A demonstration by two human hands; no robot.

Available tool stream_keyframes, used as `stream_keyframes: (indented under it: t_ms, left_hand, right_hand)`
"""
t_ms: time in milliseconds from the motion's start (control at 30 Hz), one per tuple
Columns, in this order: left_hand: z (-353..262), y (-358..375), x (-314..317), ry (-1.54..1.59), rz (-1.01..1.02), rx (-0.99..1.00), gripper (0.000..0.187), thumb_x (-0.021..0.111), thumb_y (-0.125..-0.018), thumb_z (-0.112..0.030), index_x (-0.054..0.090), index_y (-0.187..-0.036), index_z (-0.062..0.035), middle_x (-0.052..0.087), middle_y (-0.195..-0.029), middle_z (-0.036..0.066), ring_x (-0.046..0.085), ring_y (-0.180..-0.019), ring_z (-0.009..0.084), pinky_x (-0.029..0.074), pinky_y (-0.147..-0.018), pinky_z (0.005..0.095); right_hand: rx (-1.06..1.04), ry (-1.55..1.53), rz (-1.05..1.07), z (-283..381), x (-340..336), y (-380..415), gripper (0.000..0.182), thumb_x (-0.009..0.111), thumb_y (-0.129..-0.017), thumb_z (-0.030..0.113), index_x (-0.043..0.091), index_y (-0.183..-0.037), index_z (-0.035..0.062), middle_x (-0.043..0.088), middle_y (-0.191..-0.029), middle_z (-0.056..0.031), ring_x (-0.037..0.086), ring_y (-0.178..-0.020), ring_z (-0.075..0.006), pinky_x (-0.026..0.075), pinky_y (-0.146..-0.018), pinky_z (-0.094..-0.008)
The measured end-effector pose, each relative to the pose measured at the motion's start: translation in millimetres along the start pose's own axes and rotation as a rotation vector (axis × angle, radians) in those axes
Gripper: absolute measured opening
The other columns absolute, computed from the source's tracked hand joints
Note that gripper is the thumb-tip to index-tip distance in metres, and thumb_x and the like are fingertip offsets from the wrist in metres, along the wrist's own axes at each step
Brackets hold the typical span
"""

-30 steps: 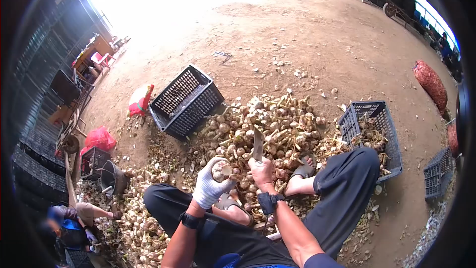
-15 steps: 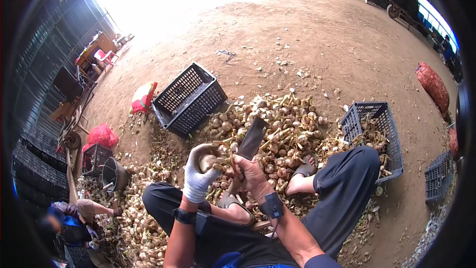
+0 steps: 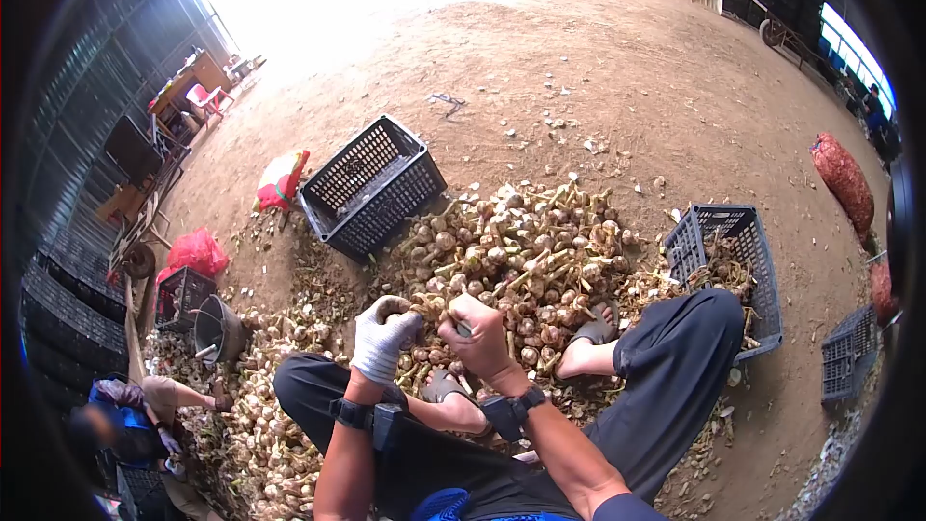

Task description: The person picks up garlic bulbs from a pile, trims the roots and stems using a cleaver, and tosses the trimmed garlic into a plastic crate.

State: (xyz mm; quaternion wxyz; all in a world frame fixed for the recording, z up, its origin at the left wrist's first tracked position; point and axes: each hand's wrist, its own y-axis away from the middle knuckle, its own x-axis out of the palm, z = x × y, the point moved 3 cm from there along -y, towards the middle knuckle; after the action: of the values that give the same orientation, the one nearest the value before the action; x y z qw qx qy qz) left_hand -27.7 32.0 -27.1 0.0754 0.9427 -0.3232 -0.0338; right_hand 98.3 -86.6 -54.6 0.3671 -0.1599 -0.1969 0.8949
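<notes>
My left hand [image 3: 384, 338], in a white glove, is curled around a garlic bulb that its fingers mostly hide. Close beside it on the right, my bare right hand [image 3: 477, 338] is closed in a fist on the knife; the end of its handle [image 3: 464, 329] shows, while the blade cannot be made out. Both hands are above the near edge of a large heap of garlic with stems [image 3: 526, 251], between my bent knees.
An empty-looking black crate [image 3: 371, 198] stands behind the heap. Another crate [image 3: 768, 280] holds stems and scraps by my right knee. At the left are a bucket [image 3: 221, 330], more garlic [image 3: 265, 439] and a seated person [image 3: 130, 415]. Red sacks [image 3: 843, 178] lie far right.
The knife blade, earlier pointing up and away from my right hand, no longer shows. My right hand has turned over, with its knuckles up. The view has shifted slightly.
</notes>
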Motion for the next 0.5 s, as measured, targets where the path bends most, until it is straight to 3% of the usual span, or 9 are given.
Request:
stream_keyframes:
  t_ms: [167,267,400,500]
  left_hand:
    - [-3,4,-2,0.104,0.029,-0.036,0.011,0.069,-0.081,-0.004,0.061,-0.088,-0.0008,0.061,-0.067,0.006,0.050,-0.049,0.0096,0.040,-0.045,0.0229]
    - [2,1,-11,0.128,0.048,-0.071,0.013,0.071,-0.081,-0.006,0.062,-0.088,-0.0015,0.063,-0.069,0.006,0.054,-0.052,0.0089,0.041,-0.046,0.0220]
    - [-1,12,1,0.126,0.138,-0.107,0.014,0.072,-0.081,-0.006,0.063,-0.090,-0.0015,0.064,-0.071,0.005,0.058,-0.057,0.0094,0.043,-0.048,0.0215]
    - [1,11,-2,0.181,0.070,-0.118,0.015,0.070,-0.081,-0.008,0.061,-0.091,0.0000,0.063,-0.069,0.009,0.052,-0.053,0.0101,0.044,-0.050,0.0248]
  right_hand:
    - [-0.043,0.085,-0.020,-16,6,12,0.018,0.069,-0.077,0.014,0.057,-0.077,0.0000,0.057,-0.077,-0.0196,0.057,-0.072,-0.0403,0.047,-0.062,-0.0420]
    - [0.226,0.262,0.056,-80,24,52,0.015,0.066,-0.079,0.018,0.058,-0.076,0.0049,0.061,-0.079,-0.0197,0.062,-0.074,-0.0397,0.049,-0.063,-0.0443]
    - [0.397,0.581,0.324,-106,36,85,0.022,0.063,-0.081,0.030,0.068,-0.083,0.0090,0.069,-0.088,-0.0147,0.067,-0.084,-0.0352,0.054,-0.075,-0.0453]
    - [0.596,0.483,0.073,-128,41,98,0.019,0.066,-0.076,0.027,0.068,-0.073,0.0086,0.067,-0.076,-0.0187,0.065,-0.074,-0.0394,0.053,-0.067,-0.0473]
